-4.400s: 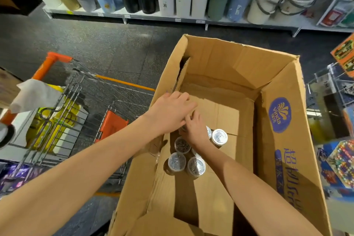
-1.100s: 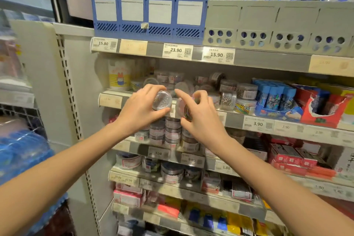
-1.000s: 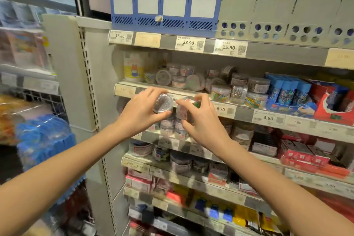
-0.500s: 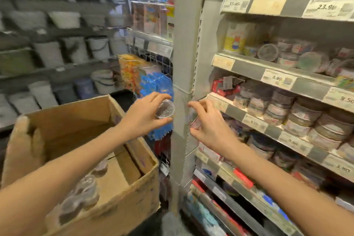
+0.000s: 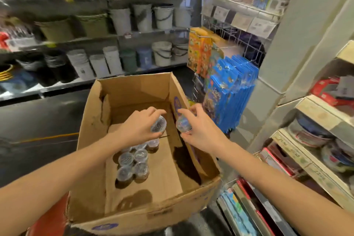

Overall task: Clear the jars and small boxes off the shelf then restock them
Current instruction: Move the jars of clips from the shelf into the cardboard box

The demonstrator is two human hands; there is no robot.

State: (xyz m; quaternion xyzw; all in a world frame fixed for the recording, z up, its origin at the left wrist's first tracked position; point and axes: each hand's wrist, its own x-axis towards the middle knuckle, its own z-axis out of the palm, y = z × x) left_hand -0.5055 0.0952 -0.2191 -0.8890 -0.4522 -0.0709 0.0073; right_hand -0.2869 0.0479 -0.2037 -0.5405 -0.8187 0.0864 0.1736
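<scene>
Gripping a clear lidded jar in the left hand and a second jar in the right hand, over the open cardboard box, more jars clustered below the left hand.

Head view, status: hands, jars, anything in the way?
Left hand grips clear jar; right hand grips second jar. Both over cardboard box, stored jars clustered inside. Nothing blocking.
</scene>
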